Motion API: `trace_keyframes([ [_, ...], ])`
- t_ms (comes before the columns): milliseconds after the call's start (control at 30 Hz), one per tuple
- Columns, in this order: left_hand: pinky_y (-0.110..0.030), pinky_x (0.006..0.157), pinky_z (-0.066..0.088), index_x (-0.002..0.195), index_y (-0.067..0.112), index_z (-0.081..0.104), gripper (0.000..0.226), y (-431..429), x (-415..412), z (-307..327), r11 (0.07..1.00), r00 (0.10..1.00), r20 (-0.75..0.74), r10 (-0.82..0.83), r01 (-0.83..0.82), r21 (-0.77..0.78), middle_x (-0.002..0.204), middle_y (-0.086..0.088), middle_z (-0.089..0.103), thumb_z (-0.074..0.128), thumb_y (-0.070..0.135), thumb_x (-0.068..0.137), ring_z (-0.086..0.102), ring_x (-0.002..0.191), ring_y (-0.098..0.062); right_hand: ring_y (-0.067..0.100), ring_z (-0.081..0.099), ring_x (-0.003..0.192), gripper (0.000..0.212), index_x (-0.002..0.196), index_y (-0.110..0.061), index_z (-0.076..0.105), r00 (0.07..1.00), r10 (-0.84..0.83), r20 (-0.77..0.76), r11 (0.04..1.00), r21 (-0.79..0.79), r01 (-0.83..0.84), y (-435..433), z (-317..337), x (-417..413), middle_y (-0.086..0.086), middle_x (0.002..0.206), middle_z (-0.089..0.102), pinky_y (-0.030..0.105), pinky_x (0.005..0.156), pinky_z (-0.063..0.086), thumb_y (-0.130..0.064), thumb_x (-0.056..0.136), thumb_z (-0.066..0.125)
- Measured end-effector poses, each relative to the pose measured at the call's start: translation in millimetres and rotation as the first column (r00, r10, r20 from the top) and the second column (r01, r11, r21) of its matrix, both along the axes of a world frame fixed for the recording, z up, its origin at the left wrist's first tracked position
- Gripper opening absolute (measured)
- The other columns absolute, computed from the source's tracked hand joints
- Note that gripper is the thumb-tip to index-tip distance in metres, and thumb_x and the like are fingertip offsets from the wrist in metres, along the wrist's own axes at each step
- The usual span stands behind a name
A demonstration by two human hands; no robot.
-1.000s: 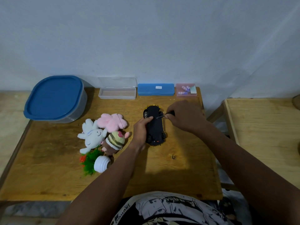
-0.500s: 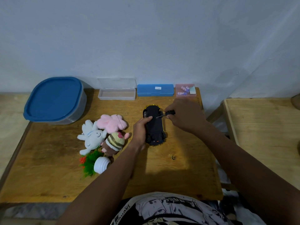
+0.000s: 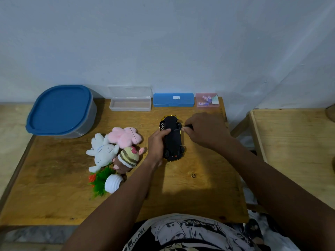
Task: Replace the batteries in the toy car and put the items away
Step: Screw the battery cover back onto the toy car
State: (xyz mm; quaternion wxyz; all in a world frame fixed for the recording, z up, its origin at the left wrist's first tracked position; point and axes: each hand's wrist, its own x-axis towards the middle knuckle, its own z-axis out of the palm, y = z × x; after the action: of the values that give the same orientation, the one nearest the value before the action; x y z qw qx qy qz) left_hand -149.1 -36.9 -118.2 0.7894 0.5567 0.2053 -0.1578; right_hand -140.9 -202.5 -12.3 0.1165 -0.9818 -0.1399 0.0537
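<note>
Black underside up, the toy car (image 3: 172,142) lies roof-down mid wooden table (image 3: 181,196), nose toward the wall, wheels in the air. Vs. a sec ago we see almost no shift. Our left hand (image 3: 156,144) still clamps the car's side, thumb over the chassis by the front wheel. Our right hand (image 3: 204,131) still pinches a small screwdriver (image 3: 181,128), black handle in the fingertips, thin shaft reaching across to the chassis. The tip sits at approx. the same spot; only the handle angle looks a touch different. We read that as the hatch screw still being worked, i.e. battery cover not off yet, so the swap hasn't begun & putting things away is far off. Whether the tip is seated in a screw head is too small to tell.

Containers along the back edge, left to right:
- A big grey tub (image 3: 59,109) at the back-left corner, blue lid pressed on, contents hidden.
- A clear plastic case (image 3: 130,104), lid tipped up against the wall, nothing visible inside.
- A blue case (image 3: 173,100), closed, small white label on top.
- A pink see-through box (image 3: 215,105) w/ a few blue-purple batteries (image 3: 204,100) and a pale card-like bit inside, lid state unclear.

Left of the car lie plush toys (image 3: 103,153) and a toy potted plant (image 3: 112,183), just beside our left wrist.
</note>
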Motion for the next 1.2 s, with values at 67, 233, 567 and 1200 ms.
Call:
trace_keyframes([
  [67,-0.065,0.088,0.051,0.114,0.008,0.07,0.037,-0.5,0.6,0.7,1.0,1.0,0.009,0.0,0.0,0.01,0.115,-0.027,0.068,0.065,0.028,0.084,0.067,0.097,-0.039,0.008,0.046,0.061,0.036,0.078,-0.02,0.06,0.999,-0.021,-0.03,0.999,-0.042,0.02,2.0,-0.2,0.7,-0.007,0.064,0.046,0.023,0.05,0.026,-0.042,0.101,0.043],
  [233,-0.063,0.089,0.051,0.115,0.007,0.069,0.039,-0.4,-0.9,-1.1,0.999,1.0,0.025,-0.017,0.016,0.04,0.115,-0.028,0.068,0.065,0.029,0.083,0.063,0.109,-0.049,0.007,0.048,0.061,0.023,0.089,-0.021,0.062,0.986,-0.062,-0.155,0.996,0.056,0.071,-1.0,-3.4,2.9,-0.008,0.067,0.05,0.024,0.051,0.03,-0.04,0.097,0.053],
  [567,-0.048,0.077,0.055,0.111,0.007,0.069,0.027,-1.3,4.5,2.4,1.0,1.0,-0.019,0.01,-0.01,-0.003,0.099,-0.017,0.071,0.062,0.021,0.09,0.067,0.089,-0.035,0.014,0.06,0.078,0.019,0.091,-0.021,0.066,0.996,-0.042,0.073,0.999,0.035,0.039,-5.1,-7.4,1.0,-0.002,0.082,0.066,0.028,0.063,0.043,-0.04,0.091,0.063],
  [1200,-0.053,0.085,0.054,0.124,0.005,0.066,0.066,2.6,4.4,0.0,0.999,0.997,-0.071,-0.039,0.038,-0.023,0.123,-0.028,0.065,0.073,0.042,0.069,0.066,0.099,-0.039,0.014,0.055,0.063,0.042,0.077,-0.015,0.062,0.999,-0.004,0.032,0.996,-0.093,0.007,0.4,-13.0,5.7,-0.003,0.065,0.054,0.026,0.056,0.039,-0.05,0.097,0.047],
])
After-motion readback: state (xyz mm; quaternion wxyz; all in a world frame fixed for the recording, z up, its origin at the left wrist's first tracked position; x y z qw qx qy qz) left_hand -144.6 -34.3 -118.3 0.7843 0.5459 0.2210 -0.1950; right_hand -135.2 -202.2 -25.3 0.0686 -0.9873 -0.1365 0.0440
